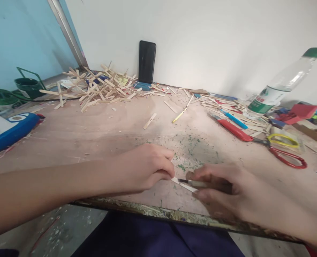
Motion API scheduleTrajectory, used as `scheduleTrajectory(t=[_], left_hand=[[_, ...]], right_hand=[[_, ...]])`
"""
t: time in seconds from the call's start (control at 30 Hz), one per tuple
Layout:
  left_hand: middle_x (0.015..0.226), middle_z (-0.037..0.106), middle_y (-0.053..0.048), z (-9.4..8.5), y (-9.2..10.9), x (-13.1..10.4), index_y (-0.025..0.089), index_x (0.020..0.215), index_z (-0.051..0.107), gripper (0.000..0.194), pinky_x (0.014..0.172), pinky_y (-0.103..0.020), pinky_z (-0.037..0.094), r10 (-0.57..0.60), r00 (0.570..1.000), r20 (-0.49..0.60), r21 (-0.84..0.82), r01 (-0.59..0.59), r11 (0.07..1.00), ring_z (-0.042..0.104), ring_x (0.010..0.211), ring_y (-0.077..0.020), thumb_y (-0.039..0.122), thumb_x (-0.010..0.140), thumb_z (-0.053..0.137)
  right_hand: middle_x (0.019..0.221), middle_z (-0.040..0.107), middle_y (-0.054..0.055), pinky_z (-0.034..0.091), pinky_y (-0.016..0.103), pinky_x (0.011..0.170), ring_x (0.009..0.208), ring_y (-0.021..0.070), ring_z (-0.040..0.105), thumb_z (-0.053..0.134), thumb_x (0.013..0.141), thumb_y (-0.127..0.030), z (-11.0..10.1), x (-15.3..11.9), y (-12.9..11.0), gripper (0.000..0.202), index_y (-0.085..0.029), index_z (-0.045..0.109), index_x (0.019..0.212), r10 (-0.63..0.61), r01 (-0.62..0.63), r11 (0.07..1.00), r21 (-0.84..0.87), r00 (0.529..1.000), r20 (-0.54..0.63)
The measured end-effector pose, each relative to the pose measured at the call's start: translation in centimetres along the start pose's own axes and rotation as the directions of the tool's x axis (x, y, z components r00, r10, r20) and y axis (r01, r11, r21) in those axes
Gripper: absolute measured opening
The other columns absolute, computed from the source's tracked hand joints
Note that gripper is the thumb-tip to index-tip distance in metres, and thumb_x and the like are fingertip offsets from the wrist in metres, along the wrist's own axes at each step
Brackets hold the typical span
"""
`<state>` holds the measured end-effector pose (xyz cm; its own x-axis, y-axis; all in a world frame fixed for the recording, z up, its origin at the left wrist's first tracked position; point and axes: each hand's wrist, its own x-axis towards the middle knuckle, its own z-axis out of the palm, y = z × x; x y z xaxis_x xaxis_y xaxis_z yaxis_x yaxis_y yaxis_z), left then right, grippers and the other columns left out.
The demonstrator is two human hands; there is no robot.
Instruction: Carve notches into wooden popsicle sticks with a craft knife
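Note:
Near the table's front edge, my left hand [153, 167] pinches one end of a flat wooden craft stick [187, 187]. In my right hand [230, 187] is a slim craft knife [197, 183] with a pale handle. Its dark blade tip lies at the stick, just to the right of my left fingertips. The stick's other end reaches toward my right thumb; whether the thumb presses on it I cannot tell. Green shavings [185, 166] are scattered on the table around and beyond my hands.
A heap of craft sticks [105, 87] lies at the back left, beside a leaning black phone [147, 62]. To the right are a red-handled cutter [235, 130], a blue pen-like tool [233, 119], scissors [284, 146] and a tilted bottle [278, 87]. A blue-and-white device [14, 132] stands left.

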<state>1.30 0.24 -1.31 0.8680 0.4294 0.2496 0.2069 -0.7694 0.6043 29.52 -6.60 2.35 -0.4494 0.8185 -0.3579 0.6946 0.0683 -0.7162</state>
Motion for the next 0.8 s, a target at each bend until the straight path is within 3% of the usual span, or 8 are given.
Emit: scheduleTrajectory(t=[0.07,0.13,0.2,0.37,0.6,0.7,0.8], left_hand=[[0.083,0.065,0.000,0.05,-0.02,0.00,0.017,0.094,0.086,0.025,0.072,-0.024,0.044,0.008,1.000,-0.007,-0.007,-0.008,1.000,0.064,0.078,-0.0134,0.000,0.104,0.069],[0.084,0.067,0.000,0.13,-0.05,0.02,0.016,0.093,0.085,0.026,0.073,-0.024,0.045,0.012,1.000,-0.012,-0.023,-0.012,1.000,0.064,0.079,-0.0137,0.000,0.104,0.069],[0.085,0.068,0.000,0.21,-0.07,0.04,0.017,0.091,0.084,0.026,0.073,-0.024,0.045,0.010,1.000,-0.014,-0.038,-0.010,0.999,0.065,0.079,-0.0139,0.000,0.104,0.068],[0.086,0.070,0.000,0.26,-0.04,0.07,0.017,0.093,0.084,0.026,0.073,-0.025,0.045,-0.011,1.000,-0.003,-0.051,0.011,0.999,0.065,0.079,-0.0139,0.001,0.105,0.067],[0.085,0.069,0.000,0.19,0.19,0.14,0.017,0.090,0.083,0.028,0.073,-0.025,0.044,-0.007,1.000,0.002,-0.039,0.007,0.999,0.065,0.078,-0.0137,0.001,0.105,0.066],[0.086,0.070,-0.001,0.20,0.14,0.10,0.017,0.091,0.083,0.028,0.074,-0.025,0.045,0.000,1.000,0.004,-0.026,0.000,1.000,0.066,0.080,-0.0143,0.001,0.105,0.065],[0.087,0.070,-0.001,0.16,0.04,0.06,0.017,0.091,0.083,0.027,0.075,-0.025,0.046,0.005,1.000,0.003,-0.028,-0.005,1.000,0.066,0.080,-0.0142,0.001,0.105,0.066]], right_hand=[[0.085,0.083,0.002,0.051,0.026,0.060,0.067,0.0161,0.072,0.067,0.109,-0.043,0.11,0.26,0.20,0.027,-0.025,0.086,0.111,-0.136,0.130,0.988,-0.086,0.988,-0.067],[0.081,0.080,0.002,0.050,0.027,0.060,0.065,0.0147,0.068,0.063,0.113,-0.045,0.18,0.54,0.37,0.034,-0.023,0.088,0.106,-0.183,0.174,0.979,-0.106,0.980,-0.074],[0.071,0.074,0.000,0.042,0.026,0.052,0.057,0.0131,0.057,0.059,0.115,-0.050,0.21,0.71,0.47,0.042,-0.022,0.088,0.103,-0.127,0.125,0.991,-0.052,0.991,-0.042],[0.067,0.065,-0.001,0.041,0.025,0.053,0.059,0.0127,0.052,0.059,0.113,-0.052,0.23,0.44,0.31,0.043,-0.022,0.081,0.091,-0.070,0.071,0.996,0.049,0.997,-0.019],[0.062,0.049,-0.004,0.024,0.023,0.042,0.053,0.0103,0.036,0.058,0.112,-0.062,0.53,0.37,-0.01,0.052,-0.022,0.066,0.080,0.043,-0.055,0.979,0.194,0.997,0.067],[0.060,0.049,-0.004,0.023,0.023,0.040,0.051,0.0103,0.036,0.057,0.113,-0.059,0.41,0.47,-0.10,0.052,-0.022,0.063,0.077,0.050,-0.063,0.980,0.191,0.996,0.077],[0.062,0.061,-0.003,0.031,0.024,0.043,0.052,0.0113,0.045,0.058,0.114,-0.050,0.08,0.41,-0.09,0.044,-0.023,0.076,0.085,-0.026,0.026,0.998,0.056,1.000,0.004]])
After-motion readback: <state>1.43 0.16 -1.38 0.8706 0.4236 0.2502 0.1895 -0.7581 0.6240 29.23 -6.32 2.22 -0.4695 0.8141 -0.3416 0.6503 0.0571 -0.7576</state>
